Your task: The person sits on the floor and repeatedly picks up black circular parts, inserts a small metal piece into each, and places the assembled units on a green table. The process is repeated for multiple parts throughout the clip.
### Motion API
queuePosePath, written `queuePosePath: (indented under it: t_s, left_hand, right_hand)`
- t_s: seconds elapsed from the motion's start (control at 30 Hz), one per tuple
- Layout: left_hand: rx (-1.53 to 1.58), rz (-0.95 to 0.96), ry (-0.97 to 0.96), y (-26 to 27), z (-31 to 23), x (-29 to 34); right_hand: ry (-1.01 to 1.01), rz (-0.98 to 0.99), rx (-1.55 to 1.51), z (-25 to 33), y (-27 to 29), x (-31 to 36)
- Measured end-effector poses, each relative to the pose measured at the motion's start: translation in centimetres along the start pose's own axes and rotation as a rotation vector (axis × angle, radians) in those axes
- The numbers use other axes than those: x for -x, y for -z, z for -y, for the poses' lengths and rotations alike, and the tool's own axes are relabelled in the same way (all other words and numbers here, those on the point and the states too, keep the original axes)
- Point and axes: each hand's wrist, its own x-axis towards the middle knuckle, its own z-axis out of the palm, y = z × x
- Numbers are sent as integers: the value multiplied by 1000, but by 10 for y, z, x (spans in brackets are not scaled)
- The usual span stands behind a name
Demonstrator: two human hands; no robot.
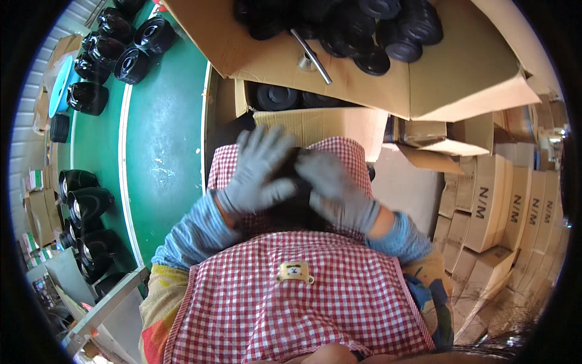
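Note:
A dark black object (296,209) rests on my lap between my two hands, smeared by motion, so its kind does not show. My left hand (257,173), in a grey glove, has its fingers spread and lies over the object's left side without gripping it. From the right, my right hand (339,189), gloved in grey too, reaches over the object's upper right side. Its fingers are blurred, and I cannot tell whether they grip it. A red and white checked apron (291,309) covers my chest and lap.
Ahead, an open cardboard box (448,79) holds black round parts (371,60) and a metal rod (310,54). Beneath it sits another box with black discs (277,97). Glossy black housings (88,203) stand on a green table (163,139) at left. Cartons (485,206) are stacked at right.

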Motion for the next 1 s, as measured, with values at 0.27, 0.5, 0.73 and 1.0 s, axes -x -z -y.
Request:
queuePosePath:
  t_s: [0.27,0.5,0.73,1.0]
  left_hand:
    - [-213,58,66,6,35,-10]
    - [118,377,200,-12,37,-94]
    - [736,320,-67,-17,38,-67]
    - [620,499,89,-5,43,-96]
  right_hand:
    - [65,351,-181,22,24,-19]
    - [306,368,243,4,3,-69]
    - [219,424,219,-55,33,-58]
    - [395,273,-29,-35,12,-73]
